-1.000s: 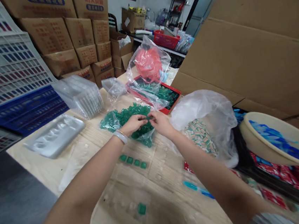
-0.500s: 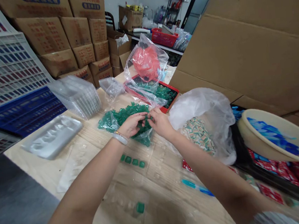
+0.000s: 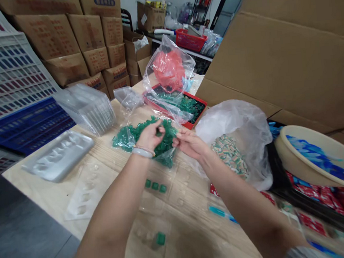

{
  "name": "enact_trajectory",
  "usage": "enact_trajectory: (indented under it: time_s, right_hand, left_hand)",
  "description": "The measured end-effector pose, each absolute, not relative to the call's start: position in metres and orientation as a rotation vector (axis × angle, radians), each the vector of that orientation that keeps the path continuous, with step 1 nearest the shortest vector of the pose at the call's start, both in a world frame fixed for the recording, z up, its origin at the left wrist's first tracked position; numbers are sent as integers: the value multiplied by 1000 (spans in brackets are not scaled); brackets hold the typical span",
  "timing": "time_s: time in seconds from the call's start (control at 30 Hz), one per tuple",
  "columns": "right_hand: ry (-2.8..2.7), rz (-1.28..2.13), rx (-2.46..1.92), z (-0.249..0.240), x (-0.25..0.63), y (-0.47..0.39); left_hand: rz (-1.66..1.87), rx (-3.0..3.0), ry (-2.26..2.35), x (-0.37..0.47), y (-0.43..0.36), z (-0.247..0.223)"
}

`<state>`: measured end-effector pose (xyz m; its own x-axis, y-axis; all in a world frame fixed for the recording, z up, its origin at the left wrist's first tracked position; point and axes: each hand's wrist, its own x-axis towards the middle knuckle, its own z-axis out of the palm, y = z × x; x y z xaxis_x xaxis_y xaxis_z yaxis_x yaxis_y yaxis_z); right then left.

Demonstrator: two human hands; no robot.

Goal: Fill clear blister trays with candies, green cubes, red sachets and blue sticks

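My left hand [image 3: 151,137] is over a heap of small green pieces [image 3: 129,132], which lies partly in clear plastic. Its thumb and fingers are apart, and I see nothing between them. To the right of the heap, my right hand [image 3: 191,144] is closed in a pinch, with a bit of green showing at its fingertips. Below my wrists, clear plastic trays lie on the wooden table [image 3: 101,156]. One holds a short row of green squares [image 3: 155,186]; a nearer one has a single green square [image 3: 160,238].
A red tray [image 3: 202,109] of green pieces stands behind the heap. At right are a plastic bag of striped pieces [image 3: 229,154] and a cream tub [image 3: 287,162]. Left are stacked clear trays [image 3: 87,108] and a white mould-like tray [image 3: 59,156]. A blue pen-like item [image 3: 218,211] lies in front.
My hands, whose fingertips met over the heap, are now separated. The right has shifted right and slightly down; the left thumb and fingers have parted.
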<state>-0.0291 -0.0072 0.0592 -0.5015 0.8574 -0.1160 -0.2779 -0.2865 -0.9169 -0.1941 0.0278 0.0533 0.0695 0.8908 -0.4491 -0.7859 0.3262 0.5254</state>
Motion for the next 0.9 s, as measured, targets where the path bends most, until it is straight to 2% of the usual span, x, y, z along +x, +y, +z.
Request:
enact_trajectory:
  time_s: [0.1, 0.3, 0.43, 0.63, 0.8, 0.9]
  right_hand:
    - [-1158, 1846, -788, 65, -14, -17]
    - [-1383, 1560, -1005, 54, -16, -14]
    - [-1424, 1471, -1083, 53, -26, -15]
    - [-1293, 1674, -1079, 62, -45, -26]
    - [-1212, 1958, -1004, 70, -68, -41]
    - [-1265, 1957, -1033, 69, -83, -57]
  left_hand:
    - [1312, 287, 892, -202, 27, 56]
    - [995, 736, 927, -173, -11, 61]
    - [984, 843, 910, -174, -33, 67]
    - [959, 854, 712, -196, -53, 64]
    - [1124, 595, 607, -211, -75, 53]
    - [1053, 535, 648, -228, -97, 48]
